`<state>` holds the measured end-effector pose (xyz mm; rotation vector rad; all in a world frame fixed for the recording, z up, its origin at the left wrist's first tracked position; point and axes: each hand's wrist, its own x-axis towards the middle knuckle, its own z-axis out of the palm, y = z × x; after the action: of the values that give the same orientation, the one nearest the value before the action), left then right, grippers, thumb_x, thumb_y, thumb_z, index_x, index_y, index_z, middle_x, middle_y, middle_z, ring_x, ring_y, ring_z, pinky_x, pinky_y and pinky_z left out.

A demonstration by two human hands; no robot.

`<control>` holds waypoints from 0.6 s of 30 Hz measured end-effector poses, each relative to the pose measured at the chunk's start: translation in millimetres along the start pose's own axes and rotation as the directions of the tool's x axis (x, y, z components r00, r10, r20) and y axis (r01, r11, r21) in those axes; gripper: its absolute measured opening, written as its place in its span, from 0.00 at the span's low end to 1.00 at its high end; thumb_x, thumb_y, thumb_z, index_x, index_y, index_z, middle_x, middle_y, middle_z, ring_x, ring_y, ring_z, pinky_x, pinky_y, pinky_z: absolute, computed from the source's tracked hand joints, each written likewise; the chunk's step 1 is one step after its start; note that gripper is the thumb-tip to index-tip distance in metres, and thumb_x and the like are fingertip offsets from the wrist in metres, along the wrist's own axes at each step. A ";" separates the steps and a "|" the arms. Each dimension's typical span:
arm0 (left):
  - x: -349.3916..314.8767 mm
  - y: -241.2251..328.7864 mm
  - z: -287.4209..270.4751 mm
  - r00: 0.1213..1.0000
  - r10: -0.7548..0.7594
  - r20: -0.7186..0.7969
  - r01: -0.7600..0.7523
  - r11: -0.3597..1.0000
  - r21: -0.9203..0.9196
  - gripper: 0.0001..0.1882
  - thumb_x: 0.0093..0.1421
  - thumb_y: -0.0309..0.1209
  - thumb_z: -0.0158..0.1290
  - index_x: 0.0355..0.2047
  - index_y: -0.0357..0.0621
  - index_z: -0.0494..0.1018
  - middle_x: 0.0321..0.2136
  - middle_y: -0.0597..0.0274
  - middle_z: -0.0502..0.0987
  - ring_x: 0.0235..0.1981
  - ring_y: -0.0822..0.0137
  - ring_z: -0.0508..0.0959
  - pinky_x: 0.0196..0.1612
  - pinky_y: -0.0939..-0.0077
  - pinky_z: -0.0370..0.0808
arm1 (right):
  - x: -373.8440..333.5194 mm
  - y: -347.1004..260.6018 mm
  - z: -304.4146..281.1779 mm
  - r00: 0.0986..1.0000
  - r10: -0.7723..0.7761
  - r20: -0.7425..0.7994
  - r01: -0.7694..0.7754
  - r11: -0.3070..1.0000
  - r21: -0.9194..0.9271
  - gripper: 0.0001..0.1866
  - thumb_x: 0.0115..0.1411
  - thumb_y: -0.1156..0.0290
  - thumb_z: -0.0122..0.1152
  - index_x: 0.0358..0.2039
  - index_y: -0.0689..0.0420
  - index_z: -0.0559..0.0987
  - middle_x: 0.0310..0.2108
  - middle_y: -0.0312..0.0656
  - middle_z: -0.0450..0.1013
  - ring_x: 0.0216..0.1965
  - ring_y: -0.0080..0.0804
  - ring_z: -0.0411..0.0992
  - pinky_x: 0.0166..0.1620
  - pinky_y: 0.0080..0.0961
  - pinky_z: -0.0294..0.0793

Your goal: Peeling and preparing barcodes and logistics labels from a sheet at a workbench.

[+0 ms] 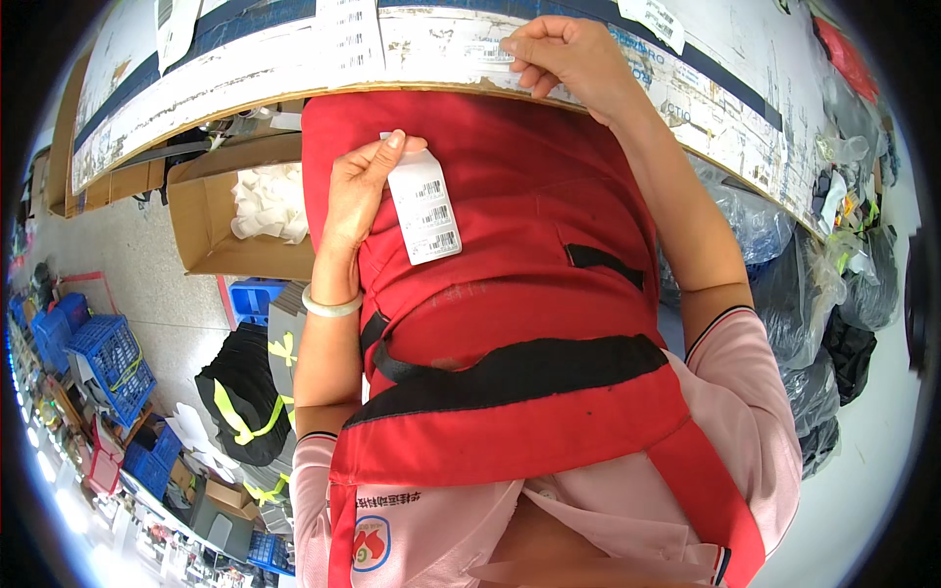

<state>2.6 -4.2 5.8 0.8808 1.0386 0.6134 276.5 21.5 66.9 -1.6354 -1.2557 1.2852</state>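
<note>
My left hand (361,186) is closed, thumb pressed on the top end of a white strip of barcode labels (424,211). The strip hangs in front of the red apron (510,225) over my lap, with several printed labels facing up. Above the worn white tabletop (431,54), my right hand (573,64) is pinched, its thumb and forefinger at the right end of a small white barcode label (485,51). Whether that label also touches the table cannot be told. A longer label strip (350,39) lies on the table to the left of it.
Left of my knees stands an open cardboard box (211,220) with white pieces inside. Blue crates (113,367) and a bundle of black cloth (250,392) are farther left. Clear and dark plastic bags (804,294) pile up on the right. More labels (655,22) lie along the table.
</note>
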 end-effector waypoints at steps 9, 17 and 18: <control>-0.7 -0.1 0.6 1.000 0.007 -0.011 -0.007 1.000 0.019 0.18 0.64 0.41 0.52 0.37 0.36 0.79 0.28 0.64 0.79 0.28 0.78 0.75 0.34 0.85 0.72 | 0.4 0.1 0.2 1.000 -0.009 0.002 0.009 1.000 -0.030 0.13 0.59 0.63 0.62 0.34 0.61 0.79 0.24 0.36 0.74 0.22 0.17 0.71 0.26 0.13 0.73; 0.1 -1.1 0.1 1.000 0.009 -0.002 -0.009 1.000 0.001 0.17 0.63 0.40 0.52 0.37 0.37 0.79 0.29 0.65 0.79 0.28 0.78 0.75 0.34 0.85 0.72 | 1.6 -1.1 1.4 1.000 0.007 -0.001 -0.007 0.998 -0.057 0.13 0.58 0.63 0.62 0.34 0.61 0.79 0.24 0.35 0.75 0.21 0.17 0.71 0.25 0.13 0.73; 0.2 -1.3 0.1 1.000 0.009 -0.001 -0.009 1.000 0.000 0.17 0.63 0.40 0.52 0.37 0.37 0.79 0.29 0.65 0.79 0.28 0.78 0.75 0.34 0.85 0.72 | 1.5 -0.8 1.5 1.000 0.008 -0.002 -0.008 0.998 -0.058 0.13 0.58 0.63 0.62 0.34 0.61 0.79 0.24 0.35 0.75 0.21 0.17 0.71 0.25 0.13 0.73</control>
<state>2.8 -4.7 4.7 0.8861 1.0362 0.6213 275.0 23.1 66.8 -1.6825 -1.2979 1.2630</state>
